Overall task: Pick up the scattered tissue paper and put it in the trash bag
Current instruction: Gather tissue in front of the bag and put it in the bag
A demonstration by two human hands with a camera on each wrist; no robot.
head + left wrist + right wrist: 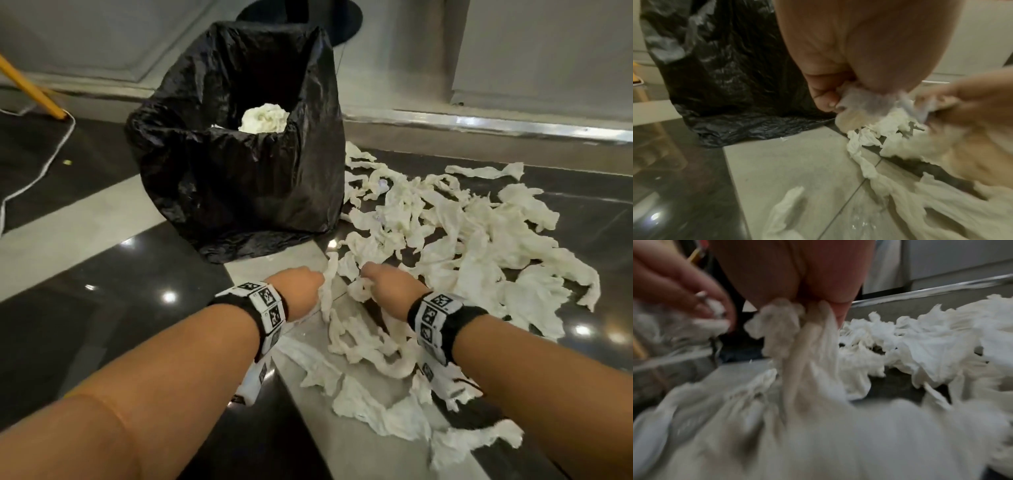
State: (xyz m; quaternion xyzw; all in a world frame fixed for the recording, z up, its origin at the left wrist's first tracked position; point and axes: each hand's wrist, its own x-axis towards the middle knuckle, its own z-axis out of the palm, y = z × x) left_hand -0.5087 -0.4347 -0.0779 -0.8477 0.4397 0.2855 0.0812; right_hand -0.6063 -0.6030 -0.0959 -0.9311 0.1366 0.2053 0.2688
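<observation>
Both sets of fingers are curled tight on tissue strips: the left hand [301, 291] and right hand [390, 284] sit low of centre. Scattered tissue paper [479, 246] sprawls rightward; the black trash bag [219, 185] stands upper centre, a tissue wad [263, 118] inside.

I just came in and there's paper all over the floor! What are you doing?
A person is cleaning up. Their left hand and right hand each grip torn strips of white tissue paper scattered on the shiny tiled floor. The black plastic trash bag stands open just behind, with one white wad already inside. Most of the paper is still on the floor.
</observation>
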